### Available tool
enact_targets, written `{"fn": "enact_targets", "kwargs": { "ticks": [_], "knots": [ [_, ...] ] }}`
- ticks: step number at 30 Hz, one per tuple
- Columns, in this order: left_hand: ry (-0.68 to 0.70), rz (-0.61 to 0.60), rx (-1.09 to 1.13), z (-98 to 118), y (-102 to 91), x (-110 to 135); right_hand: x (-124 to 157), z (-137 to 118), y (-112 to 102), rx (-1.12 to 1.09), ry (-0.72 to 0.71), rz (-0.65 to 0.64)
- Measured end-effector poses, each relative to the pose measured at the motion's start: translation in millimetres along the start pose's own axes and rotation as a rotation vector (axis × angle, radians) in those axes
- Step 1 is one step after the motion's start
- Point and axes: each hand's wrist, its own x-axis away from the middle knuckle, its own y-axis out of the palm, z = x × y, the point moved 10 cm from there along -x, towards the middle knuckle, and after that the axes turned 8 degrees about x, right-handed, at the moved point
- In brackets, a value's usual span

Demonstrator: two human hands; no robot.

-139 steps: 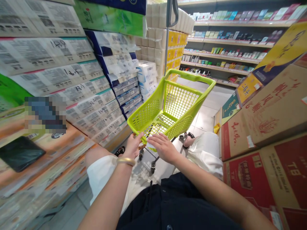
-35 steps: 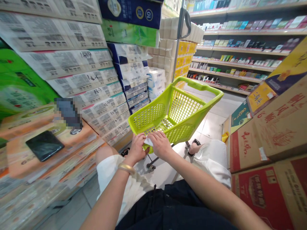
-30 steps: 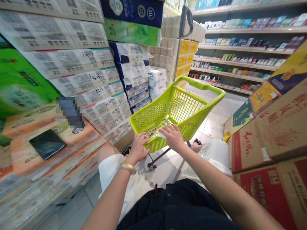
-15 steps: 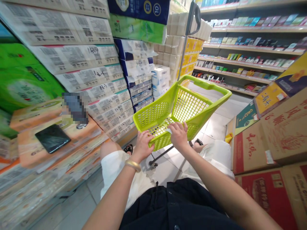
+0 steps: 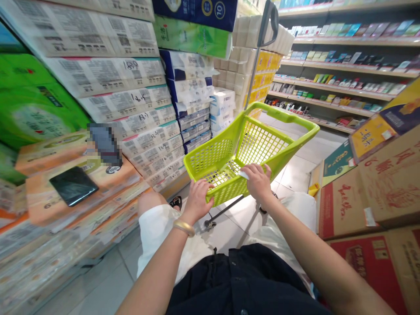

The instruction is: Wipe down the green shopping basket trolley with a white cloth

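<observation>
A lime-green shopping basket (image 5: 216, 153) with latticed walls stands tilted in front of my knees, and its floor shows no goods. My left hand (image 5: 199, 199), with a gold bangle at the wrist, has its fingers curled over the near left corner of the rim. Further along the same near rim, my right hand (image 5: 257, 181) is closed with a small white tissue (image 5: 243, 174) pressed under its fingers. Most of that tissue is hidden by the hand. A wheel (image 5: 210, 224) and a dark bar show beneath the basket.
Left of me, a dark phone (image 5: 74, 186) lies on orange tissue packs (image 5: 39, 192), near a blurred-out patch. Stacked paper packs (image 5: 131, 96) rise behind. Cardboard boxes (image 5: 387, 175) stand at the right. Shelves of small goods (image 5: 341, 65) line the back. A grey pull handle (image 5: 274, 26) rises behind the basket.
My right hand has slid rightward along the basket's rim with the white tissue. My left hand keeps its place at the corner. The whole view has shifted slightly.
</observation>
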Motion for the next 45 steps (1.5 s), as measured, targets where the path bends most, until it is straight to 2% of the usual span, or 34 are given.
{"fn": "enact_targets", "kwargs": {
  "ticks": [2, 4, 10, 12, 14, 17, 23, 25, 26, 28, 34, 37, 39, 41, 45],
  "knots": [
    [-0.014, 0.016, 0.018, -1.2, -0.1, -0.3, -2.5, 10.9, -1.1, 0.020, 0.058, -0.007],
    [-0.027, 0.019, 0.035, -2.6, 0.4, -0.7, -0.1, -0.6, 1.4, 0.007, 0.059, -0.013],
    [-0.006, 0.015, 0.023, -3.6, -0.2, 0.0, 25.7, -107.6, 11.5, -0.153, -0.160, 0.004],
    [-0.004, 0.006, 0.013, -4.7, 0.0, 0.7, 31.9, -128.9, 12.0, -0.178, -0.199, 0.007],
    [-0.014, -0.001, 0.005, -6.2, -0.3, 1.3, 34.3, -134.7, 10.9, -0.189, -0.233, 0.008],
    [-0.021, 0.003, 0.008, -6.2, -2.4, 1.5, 30.8, -113.0, 7.8, -0.179, -0.247, 0.005],
    [-0.025, 0.012, 0.021, -5.0, -4.1, 1.0, 7.7, -0.8, 1.6, 0.006, 0.017, -0.001],
    [-0.028, 0.018, 0.021, -5.7, -3.2, 0.9, 3.4, 20.6, -0.8, 0.023, 0.081, 0.016],
    [-0.028, 0.023, 0.018, -5.9, -3.0, 0.8, 2.7, 23.8, -1.1, 0.015, 0.097, 0.025],
    [-0.026, 0.033, 0.006, -5.6, -3.0, 0.7, 4.3, 14.2, 0.4, -0.017, 0.097, 0.038],
    [-0.027, -0.001, -0.044, -5.2, -2.5, -1.3, 22.3, -77.8, 9.8, -0.139, -0.093, 0.028],
    [-0.026, 0.004, -0.059, -6.8, -5.4, -1.6, 26.0, -100.0, 10.1, -0.180, -0.169, 0.019],
    [-0.014, 0.006, -0.062, -7.2, -7.1, -1.1, 24.4, -97.7, 9.8, -0.185, -0.210, 0.004],
    [-0.008, 0.007, -0.062, -8.1, -8.7, -0.4, 19.4, -78.5, 8.6, -0.169, -0.201, -0.004],
    [-0.018, 0.001, -0.056, -11.1, -10.8, 0.4, 4.3, -2.4, 3.2, -0.083, -0.013, 0.013]
  ]
}}
